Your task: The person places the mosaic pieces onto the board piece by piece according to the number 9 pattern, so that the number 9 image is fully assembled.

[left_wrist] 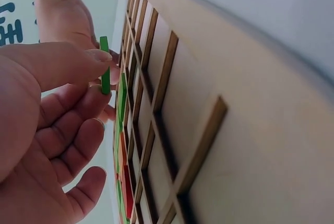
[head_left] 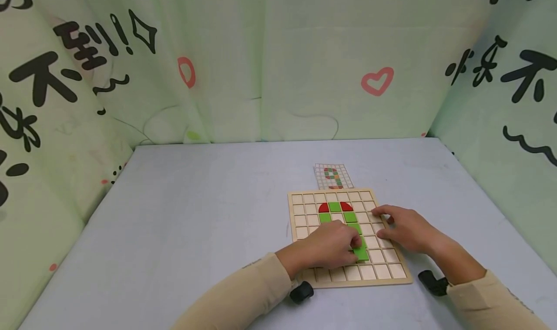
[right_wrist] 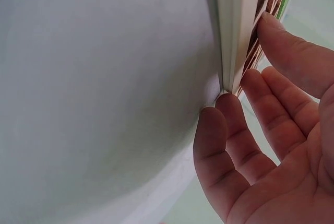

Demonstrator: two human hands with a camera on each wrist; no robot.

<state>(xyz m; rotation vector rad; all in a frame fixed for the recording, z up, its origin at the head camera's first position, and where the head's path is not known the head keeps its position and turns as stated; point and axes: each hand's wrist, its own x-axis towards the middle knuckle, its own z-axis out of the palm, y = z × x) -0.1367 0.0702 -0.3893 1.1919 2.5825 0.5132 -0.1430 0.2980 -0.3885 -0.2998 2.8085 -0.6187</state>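
Observation:
A light wooden grid board lies on the table with several green tiles and red rounded tiles in its cells. My left hand reaches over the board and hides some of its cells. Between thumb and forefinger it pinches a green square tile, seen edge-on in the left wrist view, close over the grid; the other fingers curl loosely. At the board's right edge rests my right hand, its thumb on the grid and its fingertips along the rim and table, as the right wrist view shows.
Behind the board lies a printed pattern card with a gridded figure in green, red and orange. The pale table stretches to the left. Light green curtains with black lettering and hearts enclose the back and sides.

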